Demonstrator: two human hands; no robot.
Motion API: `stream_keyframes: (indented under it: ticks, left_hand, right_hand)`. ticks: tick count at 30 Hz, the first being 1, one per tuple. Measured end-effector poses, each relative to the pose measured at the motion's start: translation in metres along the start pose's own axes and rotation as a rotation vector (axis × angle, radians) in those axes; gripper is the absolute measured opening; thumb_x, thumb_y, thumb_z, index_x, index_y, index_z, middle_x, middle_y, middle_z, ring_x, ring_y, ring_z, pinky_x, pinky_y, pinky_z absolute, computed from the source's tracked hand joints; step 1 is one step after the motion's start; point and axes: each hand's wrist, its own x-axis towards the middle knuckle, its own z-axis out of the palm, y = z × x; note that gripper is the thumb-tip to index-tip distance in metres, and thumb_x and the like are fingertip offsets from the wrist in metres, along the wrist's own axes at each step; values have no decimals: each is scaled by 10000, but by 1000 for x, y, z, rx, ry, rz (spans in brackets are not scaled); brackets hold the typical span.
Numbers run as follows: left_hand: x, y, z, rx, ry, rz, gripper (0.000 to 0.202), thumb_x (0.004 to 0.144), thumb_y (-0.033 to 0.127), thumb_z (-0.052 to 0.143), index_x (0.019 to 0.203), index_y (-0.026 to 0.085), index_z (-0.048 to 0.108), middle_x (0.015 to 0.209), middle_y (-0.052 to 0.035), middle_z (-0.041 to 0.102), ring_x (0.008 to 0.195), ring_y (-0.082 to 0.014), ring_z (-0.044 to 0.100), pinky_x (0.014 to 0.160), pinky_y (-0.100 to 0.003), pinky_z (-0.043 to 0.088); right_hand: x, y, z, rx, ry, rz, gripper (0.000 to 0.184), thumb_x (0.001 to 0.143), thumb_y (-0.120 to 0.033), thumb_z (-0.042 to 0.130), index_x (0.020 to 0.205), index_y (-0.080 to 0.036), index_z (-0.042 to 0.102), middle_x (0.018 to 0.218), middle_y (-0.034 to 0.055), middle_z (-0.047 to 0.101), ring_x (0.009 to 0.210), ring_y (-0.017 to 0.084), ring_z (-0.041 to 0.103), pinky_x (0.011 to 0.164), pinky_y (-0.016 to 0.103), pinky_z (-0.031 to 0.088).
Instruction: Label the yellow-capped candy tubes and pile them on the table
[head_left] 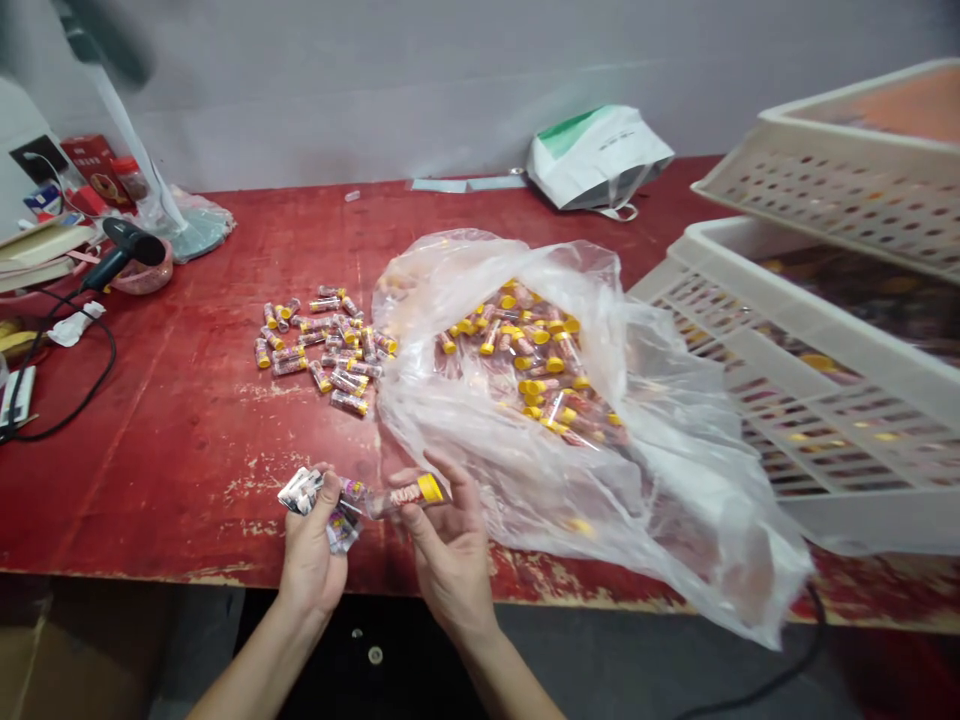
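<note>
My left hand [311, 550] is closed on a small bunch of printed label sleeves [304, 490] at the front edge of the red table [187, 420]. My right hand [450, 545] pinches a small yellow-capped tube [409, 493] lying sideways between both hands; a sleeve sits at its left end. Beyond my hands a pile of wrapped yellow-capped tubes [326, 345] lies on the table. To its right an open clear plastic bag [570, 420] holds many more such tubes.
Two stacked cream plastic crates [825, 330] stand at the right. A white and green bag [596, 155] lies at the back by the wall. At the left are a black heat tool with cable [120, 250], books and a red box [94, 165].
</note>
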Motion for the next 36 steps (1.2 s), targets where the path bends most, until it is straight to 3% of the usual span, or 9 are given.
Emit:
stream_keyframes:
  ticks: [3, 6, 9, 13, 17, 22, 30, 34, 36]
  left_hand:
    - [1, 0, 0, 22, -10, 3, 411, 545, 225, 903, 877, 182, 664, 753, 40, 659, 639, -92, 625, 620, -208, 521]
    - [0, 0, 0, 23, -32, -20, 435, 555, 260, 899, 917, 189, 669, 794, 25, 673, 681, -106, 641, 637, -218, 527]
    - [-3, 1, 0, 27, -77, -18, 384, 589, 254, 884, 905, 185, 675, 853, 5, 693, 764, -123, 660, 694, -231, 532]
    - [-5, 3, -2, 66, -102, -15, 369, 566, 202, 892, 866, 171, 679, 823, 12, 693, 751, -111, 654, 714, -224, 525]
    - [-4, 3, -5, 141, -160, -35, 389, 581, 228, 885, 906, 163, 680, 847, -9, 707, 762, -123, 659, 729, -246, 533]
    - [-2, 1, -8, 188, -189, -11, 432, 596, 227, 877, 971, 168, 673, 882, -24, 714, 790, -132, 666, 744, -260, 537]
    - [8, -3, -10, 173, -148, 35, 571, 581, 194, 880, 1102, 205, 645, 915, -19, 717, 792, -139, 675, 728, -260, 539]
    - [31, -1, -2, 180, -157, 67, 438, 556, 200, 889, 938, 168, 678, 825, -8, 709, 728, -130, 670, 705, -250, 544]
    - [55, 9, 5, 195, -141, 113, 403, 566, 185, 881, 915, 159, 683, 832, -14, 709, 721, -130, 673, 690, -242, 547]
  right_hand:
    - [-3, -4, -4, -82, 8, -62, 317, 845, -204, 702, 1136, -289, 611, 1025, 31, 674, 769, 127, 654, 654, 235, 560]
    - [-7, -9, -14, -292, -48, -219, 306, 853, -142, 666, 1122, -288, 665, 1094, 61, 679, 991, 205, 664, 812, 328, 577]
    - [-10, -13, -29, -500, -213, -349, 393, 881, -86, 591, 1211, -285, 667, 1196, 92, 664, 1136, 246, 621, 957, 404, 528]
    - [-12, -17, -40, -539, -406, -297, 487, 912, -58, 508, 1321, -307, 600, 1278, 93, 635, 1142, 234, 636, 927, 370, 552]
    - [-7, -15, -34, -509, -414, -255, 513, 909, -91, 540, 1387, -277, 536, 1327, 110, 617, 1167, 241, 625, 941, 382, 551]
    - [-1, -6, -19, -420, -262, -296, 363, 863, -46, 621, 1099, -298, 732, 1042, 41, 745, 956, 179, 702, 854, 306, 571]
    - [8, 12, -9, -385, -127, -241, 204, 834, -82, 671, 912, -245, 766, 890, 40, 753, 835, 181, 701, 774, 310, 565]
    - [23, 30, 0, -374, -95, -223, 141, 849, -130, 657, 877, -228, 753, 871, 41, 742, 823, 176, 699, 754, 301, 568]
    - [47, 36, -1, -486, -158, -200, 178, 840, -168, 664, 995, -224, 731, 920, 46, 742, 821, 174, 702, 716, 285, 575]
